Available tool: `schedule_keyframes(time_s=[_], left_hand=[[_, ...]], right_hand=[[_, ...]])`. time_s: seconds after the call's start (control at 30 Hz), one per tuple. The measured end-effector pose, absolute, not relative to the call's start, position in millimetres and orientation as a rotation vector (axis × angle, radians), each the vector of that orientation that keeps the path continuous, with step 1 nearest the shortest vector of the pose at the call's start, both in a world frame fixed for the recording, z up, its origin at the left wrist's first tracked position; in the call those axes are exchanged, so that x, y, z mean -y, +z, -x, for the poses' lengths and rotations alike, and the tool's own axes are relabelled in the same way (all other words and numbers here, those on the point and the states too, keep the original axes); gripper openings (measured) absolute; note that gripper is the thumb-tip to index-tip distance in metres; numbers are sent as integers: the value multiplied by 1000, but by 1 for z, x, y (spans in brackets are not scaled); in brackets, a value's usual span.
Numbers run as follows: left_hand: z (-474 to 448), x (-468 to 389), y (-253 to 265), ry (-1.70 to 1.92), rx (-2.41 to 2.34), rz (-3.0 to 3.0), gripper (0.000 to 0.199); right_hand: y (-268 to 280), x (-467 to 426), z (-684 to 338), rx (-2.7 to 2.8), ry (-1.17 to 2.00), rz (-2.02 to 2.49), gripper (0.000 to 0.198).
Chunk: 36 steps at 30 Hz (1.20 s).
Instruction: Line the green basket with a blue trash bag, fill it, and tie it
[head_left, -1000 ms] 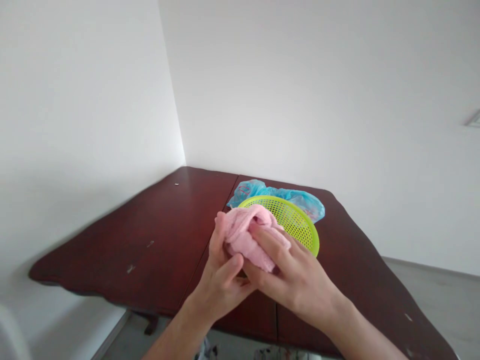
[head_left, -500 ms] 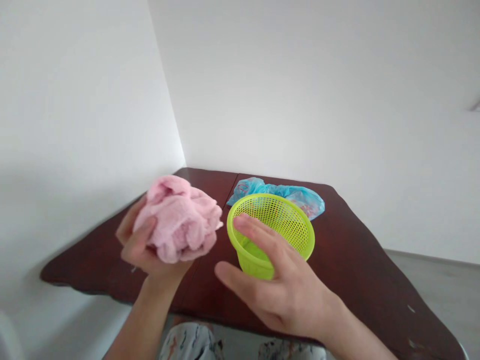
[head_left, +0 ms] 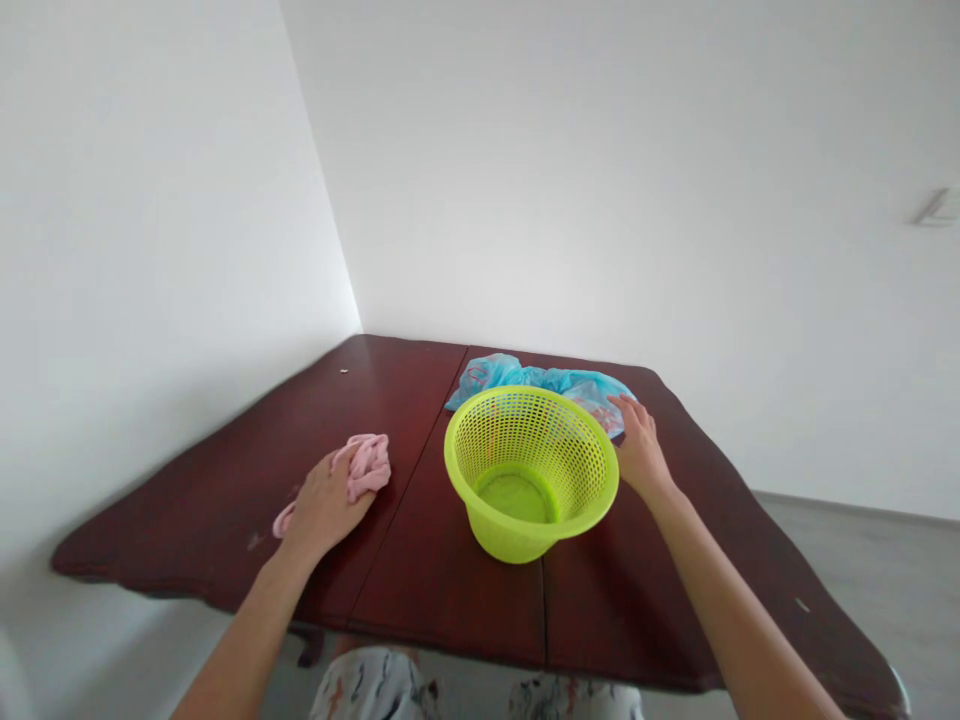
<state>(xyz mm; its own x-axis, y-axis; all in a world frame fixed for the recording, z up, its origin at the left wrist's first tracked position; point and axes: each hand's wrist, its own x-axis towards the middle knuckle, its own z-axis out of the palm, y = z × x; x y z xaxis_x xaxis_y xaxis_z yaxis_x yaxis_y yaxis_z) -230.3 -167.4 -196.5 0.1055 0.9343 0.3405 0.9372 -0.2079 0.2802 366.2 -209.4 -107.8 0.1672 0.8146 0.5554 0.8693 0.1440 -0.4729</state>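
Note:
A crumpled pink cloth [head_left: 369, 466] lies on the left part of the table. My left hand [head_left: 327, 508] is over it from above, fingers curled around it, with bits of cloth showing on both sides of the hand. A yellow-green plastic basket [head_left: 517, 530] with perforated walls stands upright near the middle, nothing inside it. My right hand [head_left: 640, 445] is just right of the basket's rim, fingers extended and holding nothing, beside a blue plastic bag [head_left: 501, 370]. Whether the fingertips touch the bag I cannot tell.
The dark red-brown wooden table [head_left: 465, 590] has a wavy edge and visible seams. White walls rise behind it and to its left. Below the front edge, the wearer's patterned trousers [head_left: 367, 685] show. A small pale scrap [head_left: 343, 371] is on the table's far left.
My left hand has lowered the pink cloth from the air onto the table. My right hand has moved from in front of the basket to its right side.

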Motion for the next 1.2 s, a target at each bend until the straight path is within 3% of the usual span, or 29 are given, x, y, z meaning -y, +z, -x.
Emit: schedule_keyframes(time_s=[0.07,0.17,0.33,0.43,0.53,0.6,0.67,0.73,0.83,1.0,1.07,1.2], left_hand=[[232,163,-201,-711,1962,2351,77],[237,157,-203,-703,1977,2358,75],[240,158,-198,-805,1879,2345,70],[231,173,-186,-977,1725,2182,57],[214,184,-162,-1219,1497,2100,36],[195,182,-138,-1440,1321,2114,27],[167,170,-110,-1686,1181,2174,25],[132,149,-81,-1855,1122,2350,30],[77,111,-48,-2047,1091,2845,45],[23,64,-39,-1663,1070,3752,52],[16,53,-48,-1698,1018,3874,56],[4,33,-60,-2207,1022,3635,61]], right_hand=[[-116,183,-371,1732,-103,1828,75],[-127,154,-372,1853,-69,2050,78],[-140,149,-386,2060,-25,2022,48],[-142,167,-410,2069,-57,2008,42],[-137,192,-432,2071,-94,1939,55],[-131,208,-433,2102,-102,1818,76],[-125,219,-422,2174,-134,1682,96],[-121,222,-404,2250,-197,1577,101],[-120,211,-378,2246,-169,1557,75],[-123,171,-366,2080,-29,1696,10],[-120,155,-366,2016,-52,1712,7],[-101,126,-360,1855,-102,1712,12]])
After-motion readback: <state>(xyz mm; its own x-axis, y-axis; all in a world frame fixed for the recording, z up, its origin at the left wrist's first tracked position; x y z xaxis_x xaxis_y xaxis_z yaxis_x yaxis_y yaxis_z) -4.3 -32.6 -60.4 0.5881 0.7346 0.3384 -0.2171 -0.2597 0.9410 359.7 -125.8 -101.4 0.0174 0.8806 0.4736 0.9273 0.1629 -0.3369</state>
